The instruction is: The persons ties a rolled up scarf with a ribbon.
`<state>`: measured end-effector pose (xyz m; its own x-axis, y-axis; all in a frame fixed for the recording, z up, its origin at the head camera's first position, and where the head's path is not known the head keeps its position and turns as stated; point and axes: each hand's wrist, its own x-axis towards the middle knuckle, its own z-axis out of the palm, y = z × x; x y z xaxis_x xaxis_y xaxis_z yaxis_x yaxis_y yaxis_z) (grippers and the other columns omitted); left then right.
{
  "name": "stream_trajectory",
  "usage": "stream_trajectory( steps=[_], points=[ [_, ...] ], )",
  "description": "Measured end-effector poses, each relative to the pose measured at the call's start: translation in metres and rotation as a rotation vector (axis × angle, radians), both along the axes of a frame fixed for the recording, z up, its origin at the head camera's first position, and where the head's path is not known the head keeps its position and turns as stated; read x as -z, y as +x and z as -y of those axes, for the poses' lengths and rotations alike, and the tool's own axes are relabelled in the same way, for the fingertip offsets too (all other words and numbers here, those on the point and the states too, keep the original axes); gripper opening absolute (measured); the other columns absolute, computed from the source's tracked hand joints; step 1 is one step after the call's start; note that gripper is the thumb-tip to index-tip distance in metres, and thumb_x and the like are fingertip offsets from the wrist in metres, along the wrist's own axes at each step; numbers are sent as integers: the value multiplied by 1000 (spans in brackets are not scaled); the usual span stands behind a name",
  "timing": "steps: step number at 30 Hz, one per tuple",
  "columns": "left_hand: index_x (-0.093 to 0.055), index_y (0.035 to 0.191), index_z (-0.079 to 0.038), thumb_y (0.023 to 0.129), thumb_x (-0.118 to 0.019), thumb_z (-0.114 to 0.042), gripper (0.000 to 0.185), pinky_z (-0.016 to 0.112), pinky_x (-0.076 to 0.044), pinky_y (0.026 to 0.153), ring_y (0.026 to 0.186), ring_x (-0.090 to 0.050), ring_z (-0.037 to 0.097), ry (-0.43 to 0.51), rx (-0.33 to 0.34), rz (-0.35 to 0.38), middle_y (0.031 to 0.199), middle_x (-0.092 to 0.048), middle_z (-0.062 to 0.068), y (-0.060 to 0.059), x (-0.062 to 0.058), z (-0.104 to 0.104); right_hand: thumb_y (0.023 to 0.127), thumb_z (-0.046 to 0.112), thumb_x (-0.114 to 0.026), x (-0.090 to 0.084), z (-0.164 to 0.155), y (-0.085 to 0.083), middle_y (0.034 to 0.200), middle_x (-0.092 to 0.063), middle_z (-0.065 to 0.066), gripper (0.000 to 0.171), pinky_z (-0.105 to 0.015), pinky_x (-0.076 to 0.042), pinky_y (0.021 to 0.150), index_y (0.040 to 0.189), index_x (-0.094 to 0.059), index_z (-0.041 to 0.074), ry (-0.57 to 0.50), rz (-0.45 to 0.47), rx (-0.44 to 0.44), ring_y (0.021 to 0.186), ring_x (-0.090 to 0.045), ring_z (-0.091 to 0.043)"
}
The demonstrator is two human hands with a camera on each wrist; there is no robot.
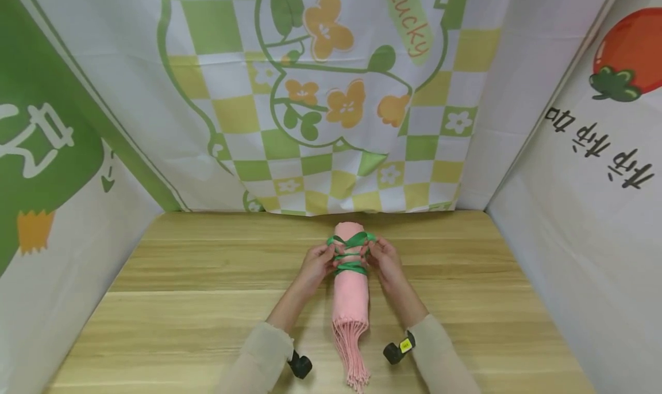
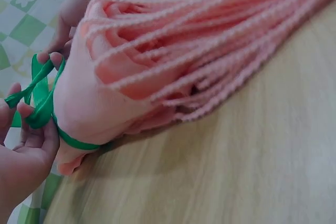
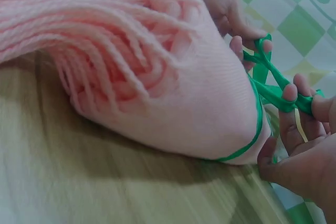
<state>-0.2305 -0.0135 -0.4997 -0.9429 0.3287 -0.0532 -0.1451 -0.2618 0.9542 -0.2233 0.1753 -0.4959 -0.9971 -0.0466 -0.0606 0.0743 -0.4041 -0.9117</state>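
- Near the far middle of the pale wooden tabletop [image 1: 207,302] lies our rolled pink knitted scarf with a fringed end [image 1: 350,290], lengthwise, fringe toward us and its far end close to the printed checkered backdrop cloth [image 1: 331,124].
- Around the roll's upper part runs a flat green ribbon [image 1: 350,250], wound in several bands that cross on top.
- Our left hand [image 1: 316,263] pinches one ribbon strand between thumb and fingertips beside the roll; the left wrist view shows its fingers [image 2: 31,129] curled on the green band.
- Our right hand [image 1: 384,261] pinches the ribbon on the other side; in the right wrist view its fingertips [image 3: 294,95] clamp the strand just off the scarf.
- We judge the scarf light, soft and springy: it will squash under the ribbon and could unroll if let go, so the bound stretch is the place to hold it, not the loose fringe.
- The ribbon looks thin and smooth, probably slippery, so we think it is best held close to the crossing.
- Hidden from us: how the ribbon passes under the roll, and whether any knot exists yet, since our fingers cover the crossing.
- Both wrist views cut off the scarf's fringe tips, and the far hand is partly screened by the roll.
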Motion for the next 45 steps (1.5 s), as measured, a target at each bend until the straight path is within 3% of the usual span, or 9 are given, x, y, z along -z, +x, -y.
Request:
stream_trajectory(
  steps=[5, 10, 17, 23, 33, 37, 45],
  points=[
    [-61, 82, -8, 107, -42, -16, 33, 23, -51, 75, 75, -54, 9, -45, -8, 1, 88, -59, -1, 2, 3, 3, 103, 4, -47, 3, -2, 2, 67, -64, 4, 18, -20, -50, 64, 90, -58, 8, 42, -11, 6, 63, -60, -9],
    [-59, 80, -8, 107, -42, -16, 34, 22, -48, 73, 74, -55, 10, -82, -33, 26, 81, -55, -2, 5, 7, 2, 104, 6, -46, 7, 0, 4, 66, -62, 5, 18, -21, -51, 71, 90, -58, 7, 92, 34, 53, 64, -60, -9],
    [-61, 83, -10, 108, -40, -16, 33, 23, -49, 76, 82, -57, 10, -43, -40, 40, 89, -58, -3, 9, 12, 5, 104, 6, -45, 11, 3, 7, 68, -63, 6, 17, -24, -50, 80, 100, -59, -2, 161, 48, 95, 71, -61, -8],
    [-59, 83, -7, 108, -39, -15, 33, 27, -52, 77, 87, -62, 15, -46, -87, 80, 91, -62, -2, 13, 16, 19, 103, 4, -45, 15, -6, 8, 66, -65, 8, 18, -27, -47, 86, 106, -58, -8, 196, 56, 143, 74, -64, -9],
    [-59, 83, -9, 108, -40, -17, 33, 28, -52, 76, 91, -62, 19, -86, -135, 100, 93, -61, -1, 14, 17, 52, 105, 9, -44, 14, -30, 11, 81, -70, 1, 17, -27, -52, 86, 100, -58, 0, 106, 131, 183, 87, -69, -13],
    [-61, 87, -6, 108, -40, -18, 32, 26, -52, 77, 97, -64, 21, -91, -168, 113, 98, -63, 1, 16, 17, 62, 105, 10, -45, 15, -39, 13, 87, -72, 0, 17, -26, -53, 86, 108, -58, -1, 51, 157, 214, 88, -68, -13],
    [-65, 91, -9, 108, -43, -20, 30, 23, -52, 81, 99, -64, 17, 67, -223, 181, 100, -66, 0, 20, 17, 70, 106, 16, -46, 13, -49, 22, 92, -75, 4, 26, -30, -53, 94, 120, -55, -5, 18, 201, 266, 88, -68, -9]
  ],
)
